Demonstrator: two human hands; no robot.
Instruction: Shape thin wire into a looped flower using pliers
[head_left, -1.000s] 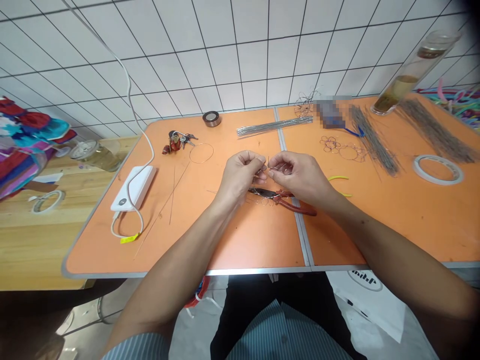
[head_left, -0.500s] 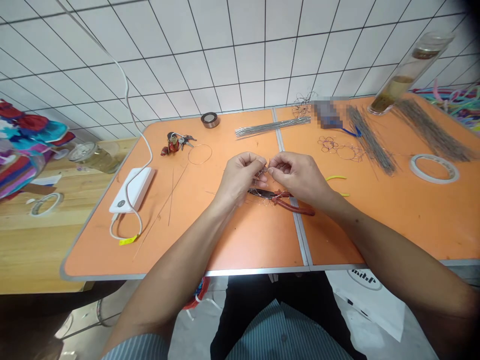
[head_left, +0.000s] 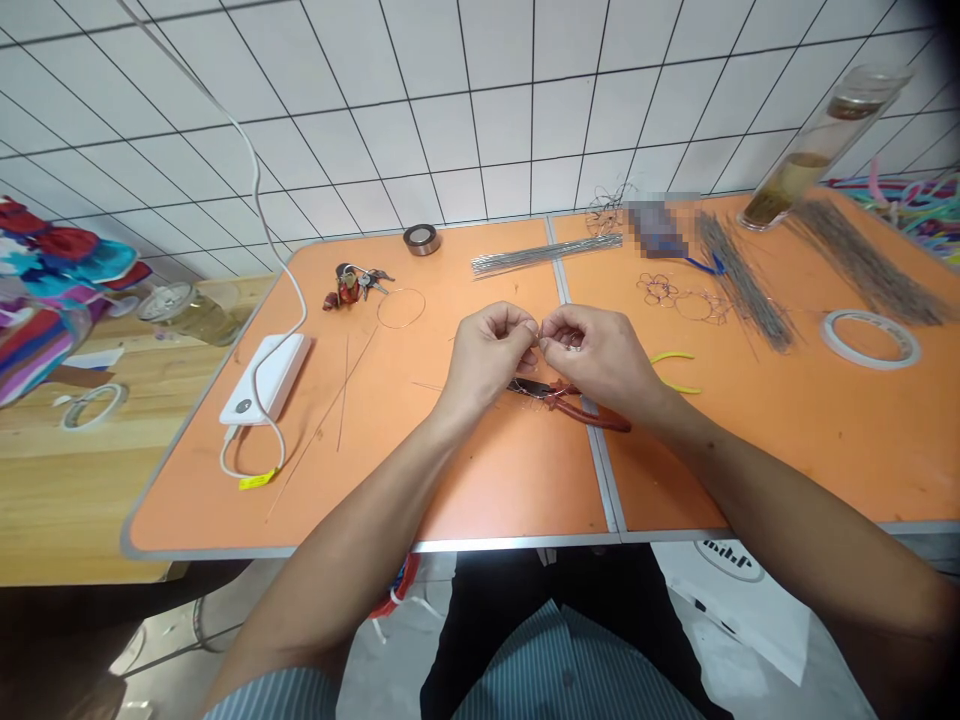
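Observation:
My left hand [head_left: 495,355] and my right hand [head_left: 592,350] meet fingertip to fingertip over the middle of the orange table [head_left: 495,480]. Both are closed in a pinch on a thin piece of wire, most of which the fingers hide. Just below them lie pliers [head_left: 589,412] with red handles and dark jaws, partly under my right hand. Fine loops of wire lie around the pliers' jaws. A second tool's yellow handles [head_left: 679,388] stick out beyond my right wrist.
A bundle of straight wires [head_left: 546,256], bent wire flowers [head_left: 658,290] and darker wire bundles [head_left: 746,285] lie towards the tiled wall. Black tape [head_left: 421,239], keys [head_left: 365,283], a wire ring [head_left: 401,308] and a white power bank [head_left: 266,380] are on the left. White tape [head_left: 870,339] and a glass bottle [head_left: 795,170] stand right.
My fingertips have drawn closer together, and my right hand has turned slightly. The wire loops that showed between the fingers are now mostly hidden.

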